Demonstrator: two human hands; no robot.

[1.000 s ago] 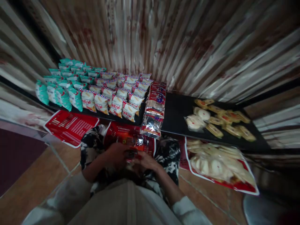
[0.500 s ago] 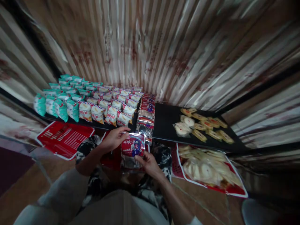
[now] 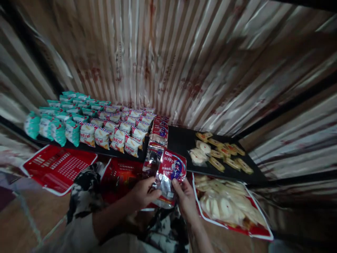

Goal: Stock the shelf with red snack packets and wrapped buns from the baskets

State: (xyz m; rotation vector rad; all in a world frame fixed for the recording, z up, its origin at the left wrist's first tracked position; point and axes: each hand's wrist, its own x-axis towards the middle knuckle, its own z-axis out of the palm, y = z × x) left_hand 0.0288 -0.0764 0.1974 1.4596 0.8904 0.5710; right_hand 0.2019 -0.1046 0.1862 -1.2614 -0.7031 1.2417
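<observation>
Two hands hold one snack packet [image 3: 168,175] close to the body, above the person's patterned lap. The left hand [image 3: 143,192] grips the packet's lower left edge, fingers curled onto its clear, shiny part; the right hand [image 3: 185,196] pinches the lower right side, thumb on the front. The packet is tilted, its red-and-blue printed top pointing away toward the shelf [image 3: 181,140].

Just behind the hands lies a red basket [image 3: 118,175] on the floor, partly hidden by the packet. Another red basket [image 3: 58,167] lies further left, and to the right a red tray [image 3: 259,233] is heaped with pale wrapped buns [image 3: 226,203].

Beyond these runs the low black shelf. A column of the same red-and-blue packets [image 3: 159,131] stands on it, directly past the held one — the nearest of the column almost touches it. Left of that column are rows of white-and-orange snack bags [image 3: 118,130], and at the far left rows of teal bags [image 3: 60,119]. On the right part of the shelf, well apart from the column, lie a few pale buns and yellow wrapped pastries [image 3: 223,154].

Farthest back rises a rusty corrugated metal wall [image 3: 168,63].
</observation>
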